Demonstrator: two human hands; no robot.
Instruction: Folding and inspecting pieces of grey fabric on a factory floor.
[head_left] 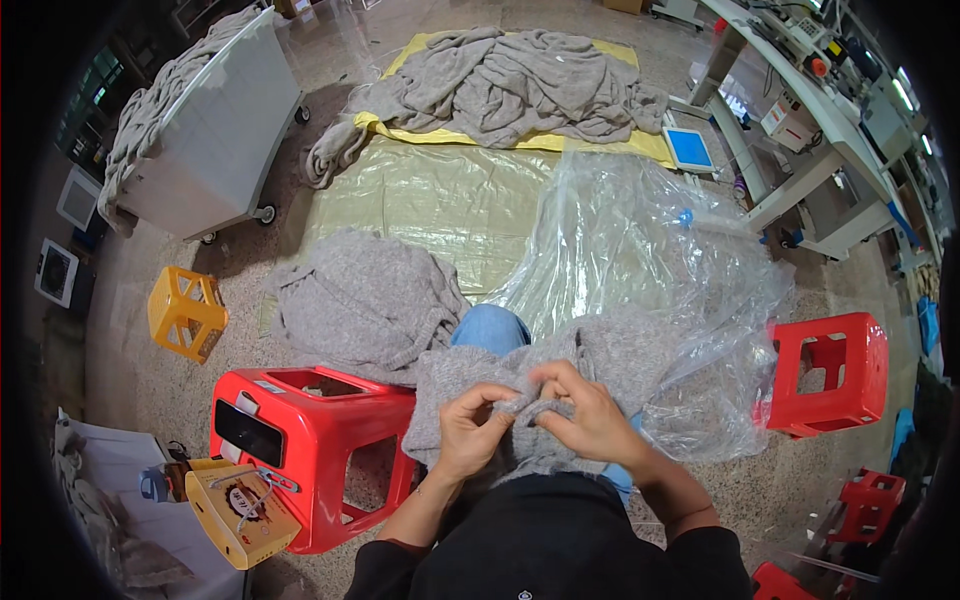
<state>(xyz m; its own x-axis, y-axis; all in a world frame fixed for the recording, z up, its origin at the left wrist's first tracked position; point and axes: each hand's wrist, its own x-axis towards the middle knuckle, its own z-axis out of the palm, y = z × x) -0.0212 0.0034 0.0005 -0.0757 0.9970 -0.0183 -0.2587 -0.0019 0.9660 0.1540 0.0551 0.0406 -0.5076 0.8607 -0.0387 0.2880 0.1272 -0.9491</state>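
Observation:
A grey knitted garment (640,365) lies across my lap, over the blue jeans (490,328). My left hand (474,432) pinches a fold of its edge between thumb and fingers. Close by on the right, my right hand (588,418) is closed on the same edge, with its fingertips slightly blurred. Whether a small tool or thread is between the fingers, I cannot make out. A heap of the same grey knitwear (365,300) rests on the floor just beyond my left knee.
On my left stands a red stool (330,410) with a phone (250,432) and a yellow box (245,510). Another red stool (835,375) is at the right. Clear plastic sheeting (620,240) spreads ahead, before a large knitwear pile (520,85). A white wheeled cart (215,140) stands far left.

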